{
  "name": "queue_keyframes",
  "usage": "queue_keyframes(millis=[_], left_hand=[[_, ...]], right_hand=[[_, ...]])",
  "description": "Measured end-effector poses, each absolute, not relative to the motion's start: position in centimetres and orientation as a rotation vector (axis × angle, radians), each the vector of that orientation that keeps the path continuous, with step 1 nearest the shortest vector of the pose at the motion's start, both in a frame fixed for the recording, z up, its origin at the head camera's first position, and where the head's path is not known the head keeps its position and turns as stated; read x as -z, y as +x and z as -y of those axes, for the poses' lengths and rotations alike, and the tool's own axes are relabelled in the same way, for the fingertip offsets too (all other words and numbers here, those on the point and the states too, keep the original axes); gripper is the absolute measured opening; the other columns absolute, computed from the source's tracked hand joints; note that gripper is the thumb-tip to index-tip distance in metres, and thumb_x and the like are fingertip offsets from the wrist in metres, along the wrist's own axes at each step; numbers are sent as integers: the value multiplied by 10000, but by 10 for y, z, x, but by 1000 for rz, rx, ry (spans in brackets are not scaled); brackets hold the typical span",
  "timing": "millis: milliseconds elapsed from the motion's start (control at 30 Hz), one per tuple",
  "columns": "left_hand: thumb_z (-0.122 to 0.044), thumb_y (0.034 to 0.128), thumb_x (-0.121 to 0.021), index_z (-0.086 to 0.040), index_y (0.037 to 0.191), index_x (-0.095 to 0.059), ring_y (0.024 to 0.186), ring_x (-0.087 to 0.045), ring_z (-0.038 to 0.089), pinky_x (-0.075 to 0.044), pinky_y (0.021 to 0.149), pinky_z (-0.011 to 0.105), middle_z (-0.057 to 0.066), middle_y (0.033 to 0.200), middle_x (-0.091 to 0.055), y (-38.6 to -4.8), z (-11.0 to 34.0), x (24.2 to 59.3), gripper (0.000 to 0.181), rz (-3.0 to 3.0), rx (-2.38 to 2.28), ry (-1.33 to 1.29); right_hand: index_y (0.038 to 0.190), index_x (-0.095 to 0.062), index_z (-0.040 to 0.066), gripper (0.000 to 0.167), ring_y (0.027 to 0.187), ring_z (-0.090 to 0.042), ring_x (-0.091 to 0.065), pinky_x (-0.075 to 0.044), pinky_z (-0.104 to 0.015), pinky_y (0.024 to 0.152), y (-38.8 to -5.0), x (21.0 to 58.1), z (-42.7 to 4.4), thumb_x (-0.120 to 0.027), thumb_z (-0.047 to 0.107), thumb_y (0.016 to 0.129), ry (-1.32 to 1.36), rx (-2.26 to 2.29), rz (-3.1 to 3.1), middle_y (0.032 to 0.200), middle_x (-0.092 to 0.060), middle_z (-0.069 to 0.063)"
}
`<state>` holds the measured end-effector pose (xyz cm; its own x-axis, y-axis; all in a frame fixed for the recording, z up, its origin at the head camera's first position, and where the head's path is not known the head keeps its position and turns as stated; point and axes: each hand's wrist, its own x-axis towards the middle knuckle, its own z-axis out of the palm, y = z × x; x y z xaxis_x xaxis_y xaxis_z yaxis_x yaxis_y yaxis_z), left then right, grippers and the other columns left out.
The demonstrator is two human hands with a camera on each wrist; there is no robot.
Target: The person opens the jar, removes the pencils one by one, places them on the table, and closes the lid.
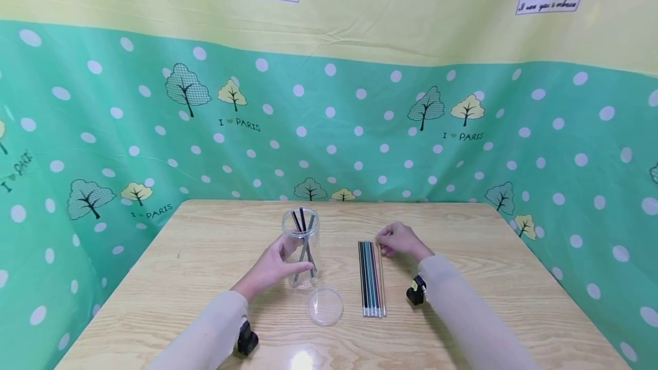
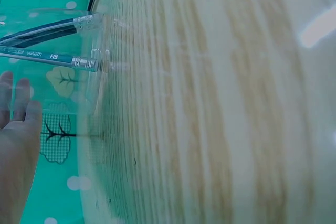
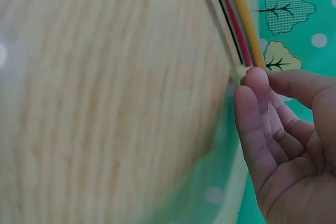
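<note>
My left hand (image 1: 272, 265) holds a clear jar (image 1: 316, 244) upright, its thumb across the front and fingers behind. Inside the jar lean several dark and green pencils (image 1: 303, 221); the left wrist view shows the silver end of a green pencil (image 2: 63, 59) near the jar's bottom. To the right, a row of pencils (image 1: 369, 278) lies side by side on the table. At the far end of that row, my right hand (image 1: 401, 240) pinches the tip of the yellow pencil (image 3: 244, 14) between thumb and finger. That pencil lies along the row's right side.
A round clear lid (image 1: 325, 306) lies flat between the jar and the pencil row. The wooden table (image 1: 205, 261) meets a green and yellow printed curtain (image 1: 339, 130) at the back and sides. Each wrist carries a small black camera (image 1: 248, 340).
</note>
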<state>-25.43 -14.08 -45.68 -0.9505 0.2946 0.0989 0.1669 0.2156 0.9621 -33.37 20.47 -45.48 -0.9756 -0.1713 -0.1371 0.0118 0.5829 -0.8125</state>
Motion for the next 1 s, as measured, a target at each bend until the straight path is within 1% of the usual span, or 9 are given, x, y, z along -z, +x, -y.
queue_keyframes(millis=[333, 633, 833, 1000], left_hand=[[-294, 765, -887, -246, 1533, -379, 1450, -319, 313, -208, 1192, 502, 52, 1517, -467, -253, 141, 457, 922, -2373, -1847, 453], [-283, 774, -884, -241, 1532, -380, 1449, -321, 314, -205, 1193, 505, 58, 1508, -479, -254, 140, 458, 911, -2368, -1853, 458], [-287, 770, -886, -231, 1535, -377, 1449, -320, 317, -205, 1192, 506, 63, 1514, -472, -254, 140, 458, 921, -2372, -1851, 470], [-287, 774, -883, -233, 1537, -373, 1452, -313, 319, -202, 1192, 509, 62, 1519, -465, -255, 141, 459, 920, -2374, -1845, 466]], right_hand=[[986, -712, -19, 133, 629, -156, -662, -602, -276, 588, -337, 463, -202, -675, 103, 948, -137, 1331, -2631, 760, -680, -96], [1007, -709, -20, 147, 659, -172, -661, -602, -276, 599, -337, 466, -199, -672, 107, 942, -130, 1317, -2639, 806, -676, -98], [994, -709, 6, 148, 661, -172, -658, -599, -273, 597, -337, 464, -198, -683, 142, 944, -123, 1311, -2644, 805, -672, -88], [1010, -688, 4, 160, 671, -201, -659, -603, -304, 604, -335, 458, -197, -676, 150, 948, -182, 1314, -2650, 810, -670, -104]])
